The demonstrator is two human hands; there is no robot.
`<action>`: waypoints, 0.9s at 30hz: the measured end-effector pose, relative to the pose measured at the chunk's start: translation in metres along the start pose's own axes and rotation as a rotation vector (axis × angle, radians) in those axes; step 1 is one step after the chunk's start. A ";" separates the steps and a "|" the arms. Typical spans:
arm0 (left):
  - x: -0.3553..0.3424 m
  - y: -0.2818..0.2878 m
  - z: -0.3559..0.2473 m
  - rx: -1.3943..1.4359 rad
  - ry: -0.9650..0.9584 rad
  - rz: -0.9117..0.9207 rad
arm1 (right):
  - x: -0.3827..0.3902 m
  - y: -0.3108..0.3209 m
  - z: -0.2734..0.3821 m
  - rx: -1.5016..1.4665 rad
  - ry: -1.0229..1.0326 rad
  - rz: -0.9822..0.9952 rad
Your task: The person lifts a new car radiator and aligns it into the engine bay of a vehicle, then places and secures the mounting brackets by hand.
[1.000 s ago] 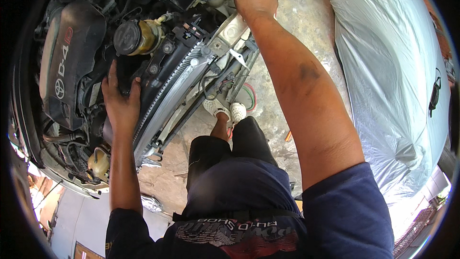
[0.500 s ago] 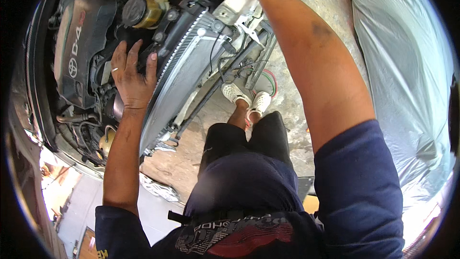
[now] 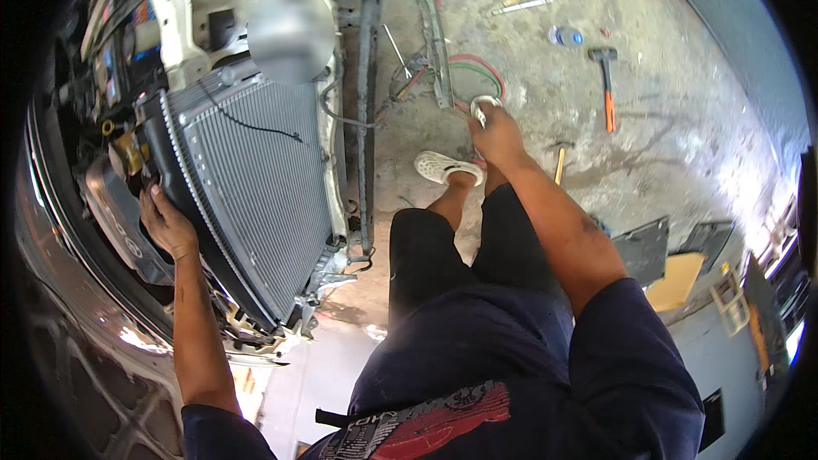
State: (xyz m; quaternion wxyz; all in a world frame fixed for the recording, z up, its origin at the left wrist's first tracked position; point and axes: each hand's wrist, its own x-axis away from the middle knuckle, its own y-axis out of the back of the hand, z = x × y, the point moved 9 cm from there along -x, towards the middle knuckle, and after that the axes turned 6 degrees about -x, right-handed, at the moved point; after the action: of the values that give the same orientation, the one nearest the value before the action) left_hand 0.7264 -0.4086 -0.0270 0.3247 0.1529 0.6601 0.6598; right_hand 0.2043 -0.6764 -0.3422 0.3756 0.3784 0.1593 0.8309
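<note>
My left hand (image 3: 169, 223) lies open against the black plastic shroud (image 3: 189, 196) behind the radiator, its fingers on the engine side. The large silver radiator (image 3: 260, 179) with fine ribs stands in the opened front of a car. Beside the hand is the grey engine cover (image 3: 119, 213), with a yellowish reservoir (image 3: 129, 153) close by. My right hand (image 3: 500, 138) hangs low over the floor with its fingers apart and nothing visible in it. It covers part of one white clog (image 3: 484, 106); the other clog (image 3: 439, 168) shows fully.
A dark metal crossbar (image 3: 366, 111) stands along the radiator's right. On the concrete lie red and green hoses (image 3: 490, 68), a wrench (image 3: 396, 51), a hammer (image 3: 608, 89) with orange handle, a smaller hammer (image 3: 560, 163), a bottle (image 3: 565, 36) and dark panels (image 3: 643, 249).
The view has swung right, showing more floor and the radiator's front. My right hand has come down from the car's front frame to hang by my legs. My left hand stays near the radiator's shroud.
</note>
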 end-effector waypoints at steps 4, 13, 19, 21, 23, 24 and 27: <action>0.003 -0.004 0.018 0.053 0.003 0.031 | 0.124 -0.027 -0.094 0.148 -0.276 0.455; 0.002 0.019 -0.014 0.081 -0.022 -0.062 | 0.160 0.027 -0.065 0.688 -0.168 0.602; 0.000 0.012 0.008 0.058 0.077 -0.063 | 0.199 0.039 0.054 0.424 0.019 1.509; 0.002 0.010 0.016 0.050 0.118 -0.051 | 0.195 0.024 0.048 0.546 0.017 1.568; 0.008 0.012 0.021 0.026 0.149 -0.064 | 0.176 0.006 0.035 0.665 0.077 1.572; 0.007 0.012 0.019 0.007 0.151 -0.087 | 0.158 -0.005 0.031 0.716 0.143 1.538; 0.009 0.017 0.017 0.003 0.197 -0.100 | 0.090 -0.029 0.040 0.732 0.276 1.301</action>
State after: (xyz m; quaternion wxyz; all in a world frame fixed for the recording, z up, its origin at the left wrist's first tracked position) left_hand 0.7263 -0.3883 -0.0113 0.2905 0.0548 0.6967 0.6537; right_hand 0.2098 -0.5904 -0.2856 -0.3630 0.3894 0.2151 0.8187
